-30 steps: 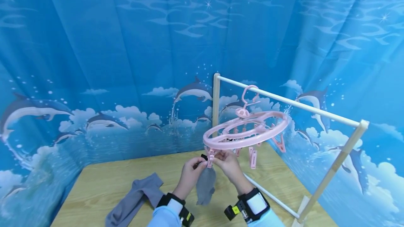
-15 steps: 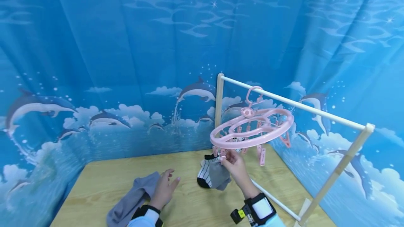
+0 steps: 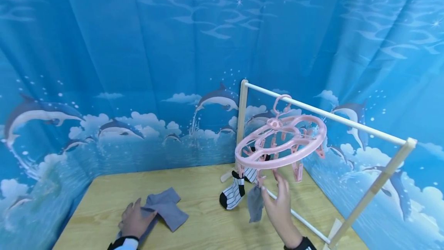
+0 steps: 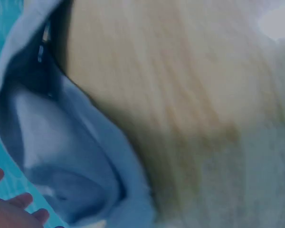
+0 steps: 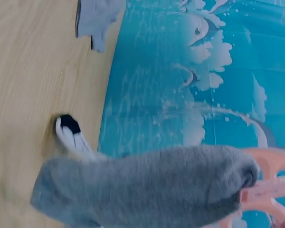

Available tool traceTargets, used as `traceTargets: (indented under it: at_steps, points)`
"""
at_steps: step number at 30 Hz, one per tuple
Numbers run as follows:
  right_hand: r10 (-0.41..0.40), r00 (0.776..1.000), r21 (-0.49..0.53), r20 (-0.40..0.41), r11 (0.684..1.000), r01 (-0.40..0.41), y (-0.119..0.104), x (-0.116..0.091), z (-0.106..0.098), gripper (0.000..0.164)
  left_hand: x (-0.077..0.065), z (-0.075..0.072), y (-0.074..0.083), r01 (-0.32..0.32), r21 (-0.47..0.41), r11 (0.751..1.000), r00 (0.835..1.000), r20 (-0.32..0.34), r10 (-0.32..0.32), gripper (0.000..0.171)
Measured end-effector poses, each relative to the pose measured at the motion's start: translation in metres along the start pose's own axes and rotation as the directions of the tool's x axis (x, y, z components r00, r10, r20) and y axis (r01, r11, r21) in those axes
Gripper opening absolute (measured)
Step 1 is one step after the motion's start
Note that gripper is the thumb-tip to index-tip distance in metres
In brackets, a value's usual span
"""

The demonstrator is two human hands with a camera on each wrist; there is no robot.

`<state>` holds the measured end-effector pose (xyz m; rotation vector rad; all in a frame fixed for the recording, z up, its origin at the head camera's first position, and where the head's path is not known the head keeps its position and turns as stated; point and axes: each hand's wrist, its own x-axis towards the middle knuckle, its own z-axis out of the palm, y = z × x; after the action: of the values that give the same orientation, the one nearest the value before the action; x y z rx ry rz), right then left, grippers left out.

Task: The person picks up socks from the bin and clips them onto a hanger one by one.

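My left hand [image 3: 135, 219] is over the grey garment [image 3: 166, 207] at the table's left. In the left wrist view, its spread fingers [image 4: 21, 200] show beside the cloth [image 4: 61, 137]. A small grey sock [image 3: 255, 203] hangs from a clip of the pink round hanger [image 3: 281, 161]. My right hand [image 3: 281, 211] is just right of that sock, fingers extended and thumb near the clip. In the right wrist view, the grey sock [image 5: 147, 187] has one end in the pink clip [image 5: 266, 190]. A black-and-white striped sock [image 3: 233, 194] hangs to its left.
The hanger's hook loops over the white bar [image 3: 326, 114] of a wooden-post rack [image 3: 374, 188] on the right. Another striped sock [image 3: 250, 173] hangs behind. Several pink clips dangle under the ring. A blue dolphin-print curtain [image 3: 156, 68] stands behind the wooden table [image 3: 201, 227].
My left hand has left the clip and moved left and down to the grey garment. My right hand has lowered from the clip. The hanger has turned slightly, with the grey sock hanging from it.
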<state>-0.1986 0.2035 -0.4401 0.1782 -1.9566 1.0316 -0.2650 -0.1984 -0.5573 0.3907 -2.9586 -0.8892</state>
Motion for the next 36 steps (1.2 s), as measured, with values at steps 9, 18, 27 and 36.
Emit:
traceTargets:
  at_steps: [9, 18, 27, 36]
  points:
    - [-0.161, 0.926, -0.003, -0.343, 0.985, 0.17, 0.013, 0.025, -0.04, 0.053, -0.006, 0.011, 0.009, -0.243, 0.177, 0.954, 0.97, 0.017, 0.244, 0.084]
    - [0.438, 0.899, 0.154, 0.014, 0.887, -0.435, 0.038, 0.072, -0.068, 0.059, -0.019, 0.04, 0.038, -0.456, 0.309, 0.835, 0.89, 0.147, 0.432, 0.062]
    - [0.504, 0.852, 0.175, 0.143, 0.834, -0.523, 0.053, 0.079, -0.076, 0.033, -0.027, 0.051, 0.031, -0.431, 0.316, 0.845, 0.901, 0.197, 0.386, 0.042]
    - [0.516, 0.849, 0.103, 0.116, 0.844, -0.527, 0.049, 0.073, -0.079, 0.04, -0.028, 0.054, 0.031, -0.37, 0.286, 0.884, 0.928, 0.062, 0.368, 0.01]
